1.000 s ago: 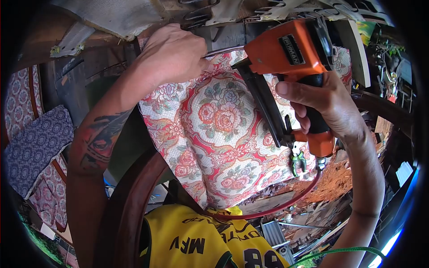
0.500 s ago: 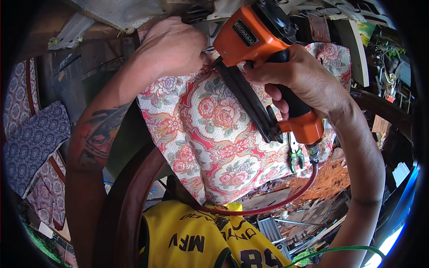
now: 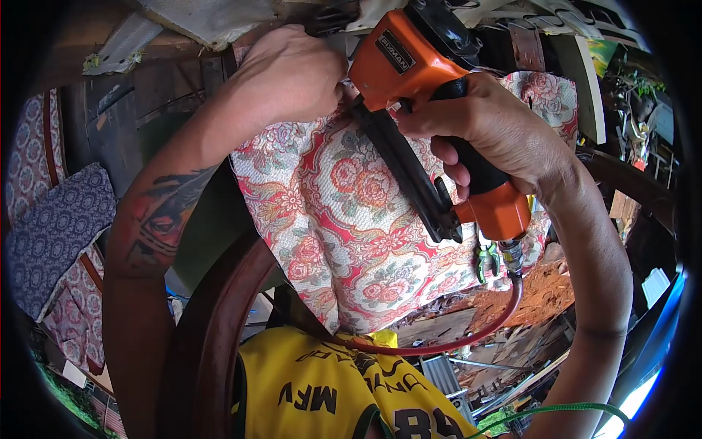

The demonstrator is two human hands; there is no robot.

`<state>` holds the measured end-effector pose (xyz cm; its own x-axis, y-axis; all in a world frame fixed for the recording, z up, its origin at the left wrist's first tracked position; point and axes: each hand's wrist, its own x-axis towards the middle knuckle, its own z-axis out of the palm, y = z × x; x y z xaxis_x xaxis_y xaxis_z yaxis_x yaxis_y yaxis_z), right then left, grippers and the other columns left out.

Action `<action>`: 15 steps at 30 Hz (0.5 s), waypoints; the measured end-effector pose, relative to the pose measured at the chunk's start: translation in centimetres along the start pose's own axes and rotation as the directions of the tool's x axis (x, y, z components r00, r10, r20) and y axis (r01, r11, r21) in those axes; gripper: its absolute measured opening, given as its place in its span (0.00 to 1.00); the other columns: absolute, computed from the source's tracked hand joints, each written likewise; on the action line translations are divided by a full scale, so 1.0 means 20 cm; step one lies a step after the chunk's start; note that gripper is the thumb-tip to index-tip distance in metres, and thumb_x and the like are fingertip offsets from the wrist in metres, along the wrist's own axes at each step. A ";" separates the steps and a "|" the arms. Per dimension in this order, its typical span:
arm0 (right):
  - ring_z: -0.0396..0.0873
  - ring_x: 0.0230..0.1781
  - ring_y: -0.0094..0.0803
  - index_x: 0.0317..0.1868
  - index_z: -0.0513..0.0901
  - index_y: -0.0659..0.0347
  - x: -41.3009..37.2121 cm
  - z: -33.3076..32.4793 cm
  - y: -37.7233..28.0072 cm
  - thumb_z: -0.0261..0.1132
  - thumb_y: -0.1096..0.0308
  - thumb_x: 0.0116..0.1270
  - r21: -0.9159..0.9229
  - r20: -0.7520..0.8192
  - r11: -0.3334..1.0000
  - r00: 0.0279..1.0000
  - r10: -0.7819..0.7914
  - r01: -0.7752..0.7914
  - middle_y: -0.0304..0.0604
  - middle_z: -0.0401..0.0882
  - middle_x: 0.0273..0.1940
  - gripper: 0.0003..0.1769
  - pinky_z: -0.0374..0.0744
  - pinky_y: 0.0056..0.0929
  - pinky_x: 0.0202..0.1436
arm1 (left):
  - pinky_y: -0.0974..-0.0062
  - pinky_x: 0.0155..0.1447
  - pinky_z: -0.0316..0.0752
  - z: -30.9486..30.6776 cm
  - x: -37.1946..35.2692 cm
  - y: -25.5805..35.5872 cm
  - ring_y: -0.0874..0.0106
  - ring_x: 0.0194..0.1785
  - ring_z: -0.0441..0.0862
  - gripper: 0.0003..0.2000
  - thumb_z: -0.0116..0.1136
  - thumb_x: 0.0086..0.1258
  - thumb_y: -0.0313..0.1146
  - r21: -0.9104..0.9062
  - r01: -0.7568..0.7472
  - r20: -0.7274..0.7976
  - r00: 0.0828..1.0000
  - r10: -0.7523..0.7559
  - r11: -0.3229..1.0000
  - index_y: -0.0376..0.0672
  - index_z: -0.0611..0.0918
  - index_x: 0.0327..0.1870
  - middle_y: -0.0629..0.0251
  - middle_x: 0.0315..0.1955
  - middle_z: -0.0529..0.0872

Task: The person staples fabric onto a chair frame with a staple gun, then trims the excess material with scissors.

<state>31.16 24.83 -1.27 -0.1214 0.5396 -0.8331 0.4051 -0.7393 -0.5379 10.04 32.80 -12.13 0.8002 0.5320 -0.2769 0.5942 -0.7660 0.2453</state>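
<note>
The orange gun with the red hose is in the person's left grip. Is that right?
Wrong side: the head view shows the orange gun with the red hose in the person's right grip.

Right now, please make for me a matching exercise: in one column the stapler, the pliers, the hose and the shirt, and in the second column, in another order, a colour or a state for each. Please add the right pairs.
Column one
1. Stapler
2. Pliers
3. Hose
4. Shirt

Column two
A. red
B. mostly yellow
C. held in the right hand
D. green and black at the handles

Right pairs: 1-C, 2-D, 3-A, 4-B.
</note>
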 end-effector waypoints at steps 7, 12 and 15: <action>0.80 0.17 0.24 0.35 0.85 0.68 -0.01 0.04 0.00 0.69 0.64 0.65 0.010 -0.027 1.000 1.000 -0.006 0.007 0.38 0.78 0.20 0.12 0.81 0.28 0.20 | 0.56 0.54 0.75 0.00 0.01 0.00 0.55 0.45 0.87 0.08 0.60 0.67 0.38 0.011 -0.010 0.022 1.000 0.010 1.000 0.45 0.88 0.36 0.56 0.35 0.90; 0.80 0.17 0.25 0.32 0.84 0.69 -0.03 0.09 0.03 0.68 0.64 0.67 -0.039 -0.046 0.997 0.997 -0.062 0.061 0.41 0.80 0.20 0.14 0.80 0.28 0.23 | 0.57 0.52 0.75 0.01 0.01 0.00 0.56 0.45 0.88 0.09 0.65 0.65 0.41 -0.020 -0.010 0.005 1.000 0.010 1.000 0.46 0.87 0.38 0.58 0.36 0.90; 0.81 0.17 0.26 0.32 0.84 0.70 -0.05 0.13 0.02 0.68 0.65 0.68 -0.056 -0.027 0.998 0.999 -0.022 0.020 0.41 0.81 0.20 0.14 0.80 0.30 0.23 | 0.57 0.51 0.75 -0.01 0.00 0.01 0.56 0.45 0.88 0.10 0.67 0.63 0.42 -0.047 -0.037 -0.049 0.998 0.034 0.998 0.47 0.87 0.38 0.58 0.37 0.90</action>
<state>29.09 22.90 -1.02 -0.1054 0.5663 -0.8174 0.4524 -0.7047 -0.5465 10.12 32.76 -11.89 0.8232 0.5225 -0.2223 0.5676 -0.7671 0.2989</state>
